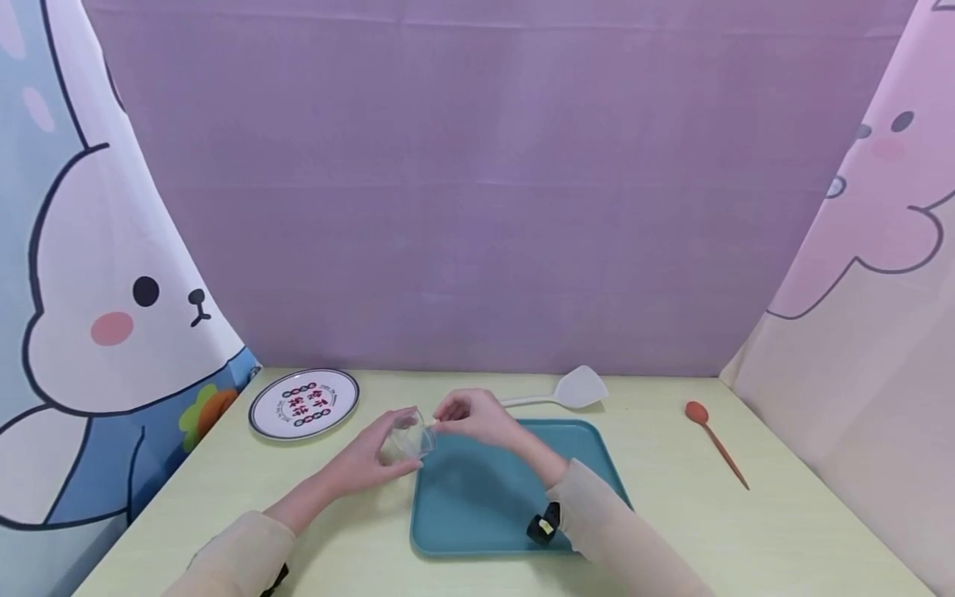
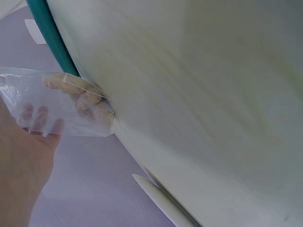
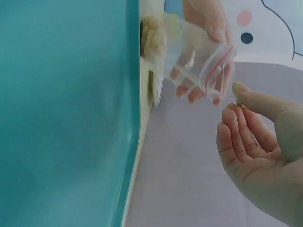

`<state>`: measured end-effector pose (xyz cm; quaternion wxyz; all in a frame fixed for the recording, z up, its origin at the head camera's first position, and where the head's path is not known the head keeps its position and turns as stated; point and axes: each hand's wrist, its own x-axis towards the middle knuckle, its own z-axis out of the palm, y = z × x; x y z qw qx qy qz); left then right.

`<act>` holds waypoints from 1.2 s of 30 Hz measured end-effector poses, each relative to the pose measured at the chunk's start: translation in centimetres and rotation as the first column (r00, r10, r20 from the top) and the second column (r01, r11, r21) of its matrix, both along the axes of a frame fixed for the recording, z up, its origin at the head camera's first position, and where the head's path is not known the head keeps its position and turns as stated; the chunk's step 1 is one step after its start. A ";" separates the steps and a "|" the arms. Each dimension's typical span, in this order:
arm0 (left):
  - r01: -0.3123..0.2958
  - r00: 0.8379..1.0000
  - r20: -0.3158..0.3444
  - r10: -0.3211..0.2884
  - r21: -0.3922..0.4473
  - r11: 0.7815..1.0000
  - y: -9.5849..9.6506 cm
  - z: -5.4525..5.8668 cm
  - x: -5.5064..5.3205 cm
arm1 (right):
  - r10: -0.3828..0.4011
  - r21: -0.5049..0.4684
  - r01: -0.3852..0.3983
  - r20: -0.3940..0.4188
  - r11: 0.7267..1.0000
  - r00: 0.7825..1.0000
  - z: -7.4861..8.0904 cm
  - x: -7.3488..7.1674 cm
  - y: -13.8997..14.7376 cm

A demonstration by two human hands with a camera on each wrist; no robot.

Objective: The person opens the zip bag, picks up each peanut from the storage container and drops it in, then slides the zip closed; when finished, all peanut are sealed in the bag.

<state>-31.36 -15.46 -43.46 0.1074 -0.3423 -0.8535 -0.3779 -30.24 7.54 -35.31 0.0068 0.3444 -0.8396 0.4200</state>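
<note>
My left hand [image 1: 373, 454] holds a clear zip bag [image 3: 187, 54] with a red line along its open mouth. Several peanuts in their shells [image 2: 80, 92] lie at the bag's lower end, seen through the plastic. Close to the mouth, my right hand [image 1: 481, 417] pinches a small pale-brown piece [image 3: 240, 104] between thumb and fingertips; its kind is mostly hidden by the fingers. The bag is held above the left edge of a teal tray [image 1: 477, 522], and the right forearm passes over that tray.
A white plate with red characters [image 1: 304, 404] lies at the back left. Behind the tray is a white spatula [image 1: 580, 388]. An orange-red spoon [image 1: 697, 413] rests on the table at the right. Purple cloth [image 1: 477, 207] hangs along the table's back edge.
</note>
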 end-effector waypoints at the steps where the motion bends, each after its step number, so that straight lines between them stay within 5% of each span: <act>1: -0.001 1.000 0.000 0.001 -0.001 1.000 0.0 0.0 0.0 | 0.000 -0.003 0.000 0.000 1.000 1.000 -0.4 -0.3 -0.2; 8: 0.000 1.000 0.003 0.000 0.007 1.000 -0.1 -0.1 -0.1 | 0.010 0.008 -0.010 0.007 1.000 1.000 -2.4 -1.7 -1.0; 21: -0.005 1.000 -0.001 0.005 0.002 1.000 -0.1 -0.2 -0.3 | 0.021 0.015 -0.022 0.040 1.000 0.999 -2.6 -1.9 -0.5; 36: -0.025 0.999 0.020 0.025 0.015 1.000 0.0 -0.4 -0.2 | 0.138 0.064 -0.148 0.134 0.987 0.981 -3.2 -1.6 0.4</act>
